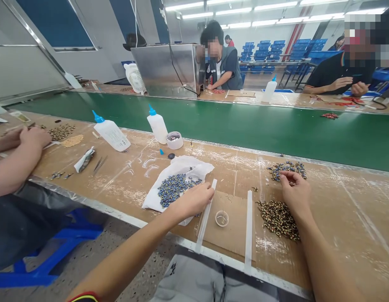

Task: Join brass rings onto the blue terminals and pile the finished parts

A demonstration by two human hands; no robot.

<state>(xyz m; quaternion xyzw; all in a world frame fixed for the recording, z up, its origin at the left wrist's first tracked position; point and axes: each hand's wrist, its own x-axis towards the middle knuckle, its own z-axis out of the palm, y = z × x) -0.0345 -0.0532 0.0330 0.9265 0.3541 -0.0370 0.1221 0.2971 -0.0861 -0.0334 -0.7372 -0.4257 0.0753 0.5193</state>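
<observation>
My left hand (196, 199) is closed beside the right edge of a white sheet (152, 197) that bears a heap of small blue-and-yellow pieces (172, 189). Whatever its fingers hold is hidden. At the far right pile of small blue-and-gold pieces (295, 167), the thumb and fingers of my right hand (295, 192) are curled together in a pinch; I cannot make out anything between them. A heap of small brass-and-dark pieces (278, 220) lies next to my right wrist. Between my hands, a small clear cup (221, 219) stands on a cardboard piece (232, 241) with white tape strips along both sides.
Two white squeeze bottles (112, 135) with blue nozzles and a tape roll (175, 140) stand farther back. Tweezers (100, 165) lie to the left, near a co-worker's hands (35, 136). Beyond the table runs a green conveyor belt (207, 119), with people on its far side.
</observation>
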